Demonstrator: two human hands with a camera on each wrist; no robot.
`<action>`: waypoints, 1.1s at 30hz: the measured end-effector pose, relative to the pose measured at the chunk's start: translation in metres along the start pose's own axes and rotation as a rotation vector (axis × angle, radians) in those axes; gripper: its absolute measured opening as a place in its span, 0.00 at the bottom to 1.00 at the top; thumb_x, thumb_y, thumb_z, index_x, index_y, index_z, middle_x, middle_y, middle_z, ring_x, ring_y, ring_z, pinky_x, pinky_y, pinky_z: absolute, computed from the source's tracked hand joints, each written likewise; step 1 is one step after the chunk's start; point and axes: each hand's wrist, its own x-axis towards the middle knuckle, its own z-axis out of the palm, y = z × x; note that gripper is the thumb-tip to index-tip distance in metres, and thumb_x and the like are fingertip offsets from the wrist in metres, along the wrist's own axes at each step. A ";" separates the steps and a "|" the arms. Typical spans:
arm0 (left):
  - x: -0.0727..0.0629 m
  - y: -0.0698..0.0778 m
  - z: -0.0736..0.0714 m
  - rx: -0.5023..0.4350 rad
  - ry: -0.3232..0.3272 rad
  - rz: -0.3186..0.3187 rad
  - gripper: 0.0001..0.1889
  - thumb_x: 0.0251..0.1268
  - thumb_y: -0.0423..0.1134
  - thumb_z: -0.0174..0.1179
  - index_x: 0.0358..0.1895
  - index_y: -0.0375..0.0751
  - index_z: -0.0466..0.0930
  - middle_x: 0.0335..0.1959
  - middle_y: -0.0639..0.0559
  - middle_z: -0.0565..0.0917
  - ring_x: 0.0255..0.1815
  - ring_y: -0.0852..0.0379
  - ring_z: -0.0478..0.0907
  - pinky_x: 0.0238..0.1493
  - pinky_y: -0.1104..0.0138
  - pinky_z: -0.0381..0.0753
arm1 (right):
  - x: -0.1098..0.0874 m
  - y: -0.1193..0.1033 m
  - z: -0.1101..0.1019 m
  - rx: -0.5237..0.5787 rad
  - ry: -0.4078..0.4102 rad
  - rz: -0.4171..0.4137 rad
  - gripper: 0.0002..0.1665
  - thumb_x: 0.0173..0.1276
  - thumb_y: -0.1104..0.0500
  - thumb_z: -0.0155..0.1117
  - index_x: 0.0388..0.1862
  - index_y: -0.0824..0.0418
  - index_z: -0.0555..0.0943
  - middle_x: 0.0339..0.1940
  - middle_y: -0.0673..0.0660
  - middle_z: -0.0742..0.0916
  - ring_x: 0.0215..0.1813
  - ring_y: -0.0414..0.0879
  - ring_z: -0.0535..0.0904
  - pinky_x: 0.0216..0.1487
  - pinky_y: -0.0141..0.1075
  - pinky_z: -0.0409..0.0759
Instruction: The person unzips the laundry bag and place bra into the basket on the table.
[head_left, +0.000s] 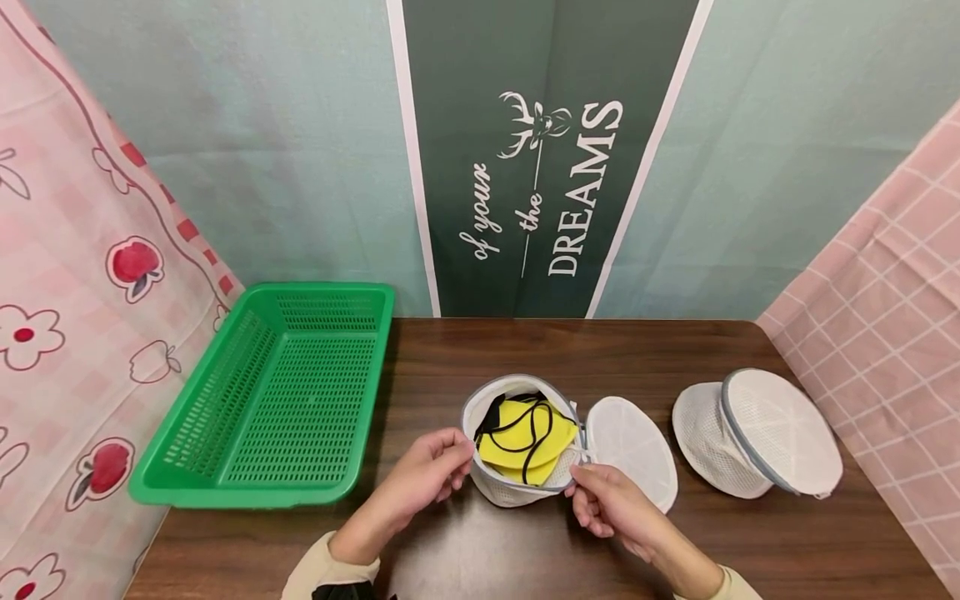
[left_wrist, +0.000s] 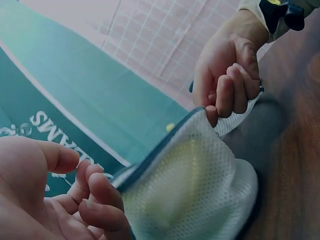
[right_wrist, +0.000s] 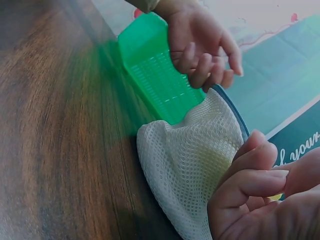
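Green printed backdrop (head_left: 285, 167) behind brown table (head_left: 435, 546). Green basket (head_left: 247, 497) at left, mesh bag (head_left: 501, 493) mid-table, lid (head_left: 633, 450) laid back. Right hand (head_left: 617, 507) pinching bag rim (head_left: 551, 490); left hand (head_left: 420, 475) loosely curled, no visible grip. Black-corded yellow item (head_left: 510, 458) inside. Looks like settling contents; likely needs cords (head_left: 534, 432) tucked next.

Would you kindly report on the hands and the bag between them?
Right hand pinching mesh bag rim; left hand at opposite rim, grip unclear. Yellow item inside, lid open; nothing blocking.
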 end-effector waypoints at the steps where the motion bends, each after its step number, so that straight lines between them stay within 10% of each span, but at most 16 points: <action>1: 0.000 0.003 0.000 0.017 -0.008 0.005 0.15 0.76 0.39 0.55 0.36 0.26 0.72 0.22 0.53 0.73 0.21 0.61 0.65 0.18 0.75 0.63 | 0.000 0.000 0.000 0.000 0.000 0.000 0.17 0.84 0.56 0.42 0.35 0.59 0.74 0.18 0.45 0.79 0.18 0.31 0.68 0.18 0.20 0.64; 26: 0.015 0.072 0.005 0.404 -0.215 0.187 0.07 0.74 0.37 0.59 0.39 0.37 0.81 0.30 0.51 0.81 0.31 0.52 0.81 0.29 0.70 0.79 | -0.002 -0.004 0.003 -0.048 0.018 -0.018 0.18 0.85 0.56 0.42 0.35 0.60 0.74 0.18 0.45 0.79 0.17 0.31 0.69 0.17 0.21 0.64; 33: 0.030 0.074 0.023 0.557 -0.231 0.235 0.05 0.71 0.37 0.61 0.35 0.42 0.81 0.28 0.56 0.79 0.28 0.64 0.73 0.33 0.73 0.76 | -0.002 -0.005 0.003 -0.054 0.016 -0.021 0.18 0.84 0.55 0.43 0.35 0.60 0.74 0.18 0.45 0.79 0.17 0.31 0.69 0.17 0.21 0.64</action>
